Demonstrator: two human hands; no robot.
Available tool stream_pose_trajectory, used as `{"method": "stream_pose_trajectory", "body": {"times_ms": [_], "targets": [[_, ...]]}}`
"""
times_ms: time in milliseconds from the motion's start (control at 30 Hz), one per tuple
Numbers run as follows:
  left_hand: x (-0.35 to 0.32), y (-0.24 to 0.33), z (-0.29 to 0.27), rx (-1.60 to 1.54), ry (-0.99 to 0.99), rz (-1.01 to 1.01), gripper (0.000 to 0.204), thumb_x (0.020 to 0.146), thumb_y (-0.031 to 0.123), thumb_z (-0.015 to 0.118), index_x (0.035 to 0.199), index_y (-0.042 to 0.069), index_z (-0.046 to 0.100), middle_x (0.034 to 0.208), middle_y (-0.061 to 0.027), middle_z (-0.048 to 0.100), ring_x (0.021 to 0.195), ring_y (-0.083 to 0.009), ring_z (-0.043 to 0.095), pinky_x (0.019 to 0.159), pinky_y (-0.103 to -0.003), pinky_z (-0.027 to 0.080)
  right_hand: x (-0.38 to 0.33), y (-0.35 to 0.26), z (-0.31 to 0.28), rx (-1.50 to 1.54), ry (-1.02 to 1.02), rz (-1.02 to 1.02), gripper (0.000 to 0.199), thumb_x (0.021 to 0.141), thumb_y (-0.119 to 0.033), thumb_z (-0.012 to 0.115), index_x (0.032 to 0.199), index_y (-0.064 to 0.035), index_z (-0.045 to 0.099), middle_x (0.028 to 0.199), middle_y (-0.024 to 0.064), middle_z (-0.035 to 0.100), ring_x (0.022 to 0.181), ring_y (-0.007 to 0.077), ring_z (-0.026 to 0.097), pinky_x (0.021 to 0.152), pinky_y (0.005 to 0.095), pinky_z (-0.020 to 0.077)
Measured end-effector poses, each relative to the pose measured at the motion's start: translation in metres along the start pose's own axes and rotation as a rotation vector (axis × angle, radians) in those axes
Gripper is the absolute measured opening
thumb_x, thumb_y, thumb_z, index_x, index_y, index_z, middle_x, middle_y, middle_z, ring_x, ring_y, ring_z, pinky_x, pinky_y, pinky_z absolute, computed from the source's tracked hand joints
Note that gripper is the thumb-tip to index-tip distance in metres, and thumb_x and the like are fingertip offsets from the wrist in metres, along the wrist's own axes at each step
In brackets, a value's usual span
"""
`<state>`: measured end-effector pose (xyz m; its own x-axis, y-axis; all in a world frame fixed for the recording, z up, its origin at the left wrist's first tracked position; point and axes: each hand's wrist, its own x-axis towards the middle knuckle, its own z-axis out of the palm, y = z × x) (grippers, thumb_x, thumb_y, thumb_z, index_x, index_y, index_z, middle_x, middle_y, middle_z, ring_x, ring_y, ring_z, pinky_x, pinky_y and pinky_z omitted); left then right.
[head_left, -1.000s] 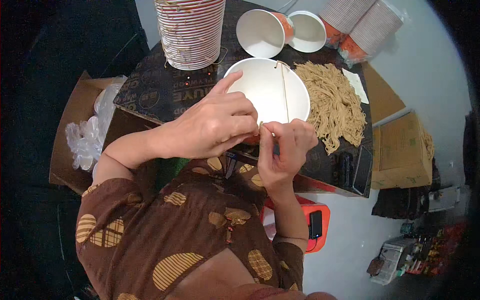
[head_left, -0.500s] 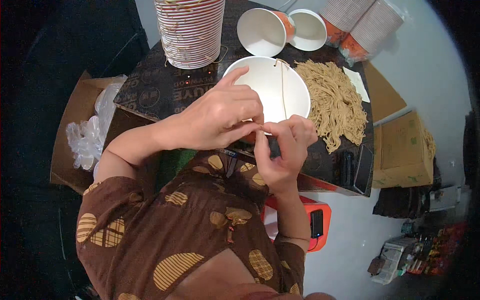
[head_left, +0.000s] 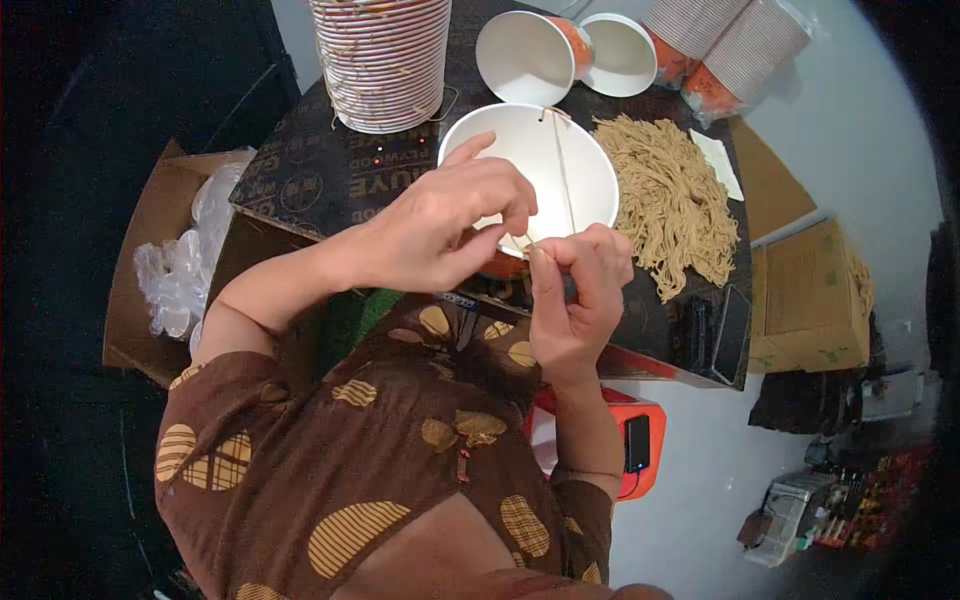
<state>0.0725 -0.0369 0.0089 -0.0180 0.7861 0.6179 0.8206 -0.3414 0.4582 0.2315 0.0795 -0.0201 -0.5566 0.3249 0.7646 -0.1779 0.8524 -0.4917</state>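
Observation:
A white-lined paper bucket (head_left: 508, 132) tilts its mouth toward me at the table's near edge. Light tan cord (head_left: 563, 170) passes through a hole at its far rim and stretches down across the opening to the near rim. There my right hand (head_left: 575, 305) pinches the cord between thumb and forefinger. Close beside it, my left hand (head_left: 435, 230) has its thumb and forefinger curled together on a short bit of the cord, its little finger raised. The bucket's orange outside shows slightly beneath my fingers. Exactly how the cord sits between the fingertips is partly hidden.
A heap of cut cords (head_left: 675, 205) lies right of the bucket. A tall bucket stack (head_left: 385, 70) stands far left; loose buckets (head_left: 525, 62) and wrapped stacks (head_left: 745, 65) lie behind. Cartons (head_left: 810, 295) flank the dark table (head_left: 300, 165), and an orange stool (head_left: 648, 440) is below it.
My left fingertips have drawn slightly up and apart from the right ones, uncovering a bit of cord at the near rim. The bucket has shifted a little, and the cord across it looks straighter.

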Motion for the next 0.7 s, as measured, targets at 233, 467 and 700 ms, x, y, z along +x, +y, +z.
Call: {"method": "stream_pose_trajectory", "body": {"times_ms": [233, 467, 700], "targets": [[-0.003, 0.004, 0.005, 0.043, 0.031, 0.081, 0.024, 0.077, 0.004, 0.075, 0.095, 0.008, 0.059, 0.103, -0.0072, 0.064, 0.102, -0.0255, 0.063, 0.116, -0.062, 0.018, 0.0, 0.0, 0.002, -0.005, 0.016, 0.014, 0.007, 0.083, -0.004, 0.068, 0.081, -0.0077, 0.062, 0.078, 0.0028, 0.05, 0.082, 0.0211, 0.045, 0.081, 0.0345, 0.0323], [-0.002, 0.003, 0.009, 0.062, 0.056, 0.115, 0.017, 0.078, 0.003, 0.073, 0.084, 0.007, 0.057, 0.095, -0.0049, 0.063, 0.094, -0.0236, 0.063, 0.113, -0.062, 0.024, 0.0, 0.002, -0.003, -0.053, -0.012, -0.012, 0.003, 0.085, -0.006, 0.067, 0.086, -0.0075, 0.064, 0.079, 0.0033, 0.05, 0.084, 0.0223, 0.047, 0.083, 0.0354, 0.0328], [-0.003, 0.007, 0.005, -0.014, 0.029, 0.041, 0.015, 0.079, -0.001, 0.068, 0.079, 0.008, 0.056, 0.094, -0.0047, 0.063, 0.093, -0.0225, 0.063, 0.113, -0.063, 0.022, 0.007, 0.003, -0.023, -0.124, -0.079, 0.014, 0.017, 0.087, -0.009, 0.062, 0.103, -0.0099, 0.065, 0.092, 0.0066, 0.055, 0.103, 0.0284, 0.048, 0.097, 0.0432, 0.0282]]}}
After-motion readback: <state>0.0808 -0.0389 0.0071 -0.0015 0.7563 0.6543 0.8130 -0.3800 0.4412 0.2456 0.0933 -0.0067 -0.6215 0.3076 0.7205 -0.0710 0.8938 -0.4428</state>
